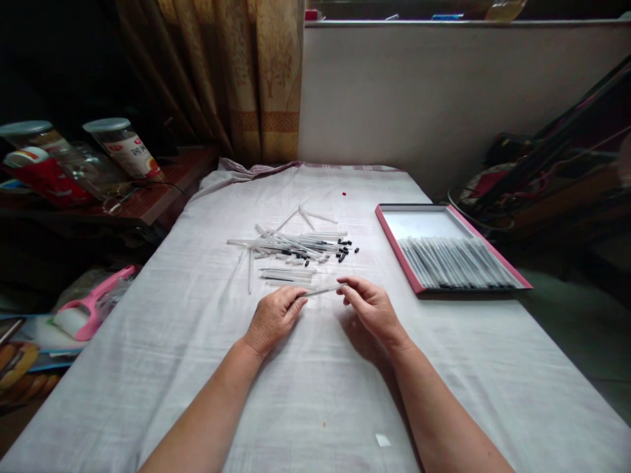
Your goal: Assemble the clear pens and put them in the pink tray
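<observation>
Between my two hands a slim clear pen barrel (323,290) is held nearly level above the cloth. My left hand (279,314) pinches its left end with thumb and fingers. At its right end, my right hand (369,307) closes thumb and fingertips on the tip. Just beyond lies a row of pen refills and clear tubes (288,276). Behind that is a loose heap of clear pen barrels (290,243), with small black caps (344,249) scattered at its right side. A pink-edged box (417,263) on the right holds a layer of pens (456,263).
A pale cloth (315,381) covers the table. On it are a white paper scrap (382,440) and a tiny red piece (344,194). To the left stand a lidded jar (125,151) on a brown side table and pink-handled scissors (96,305). A curtain (276,72) hangs behind.
</observation>
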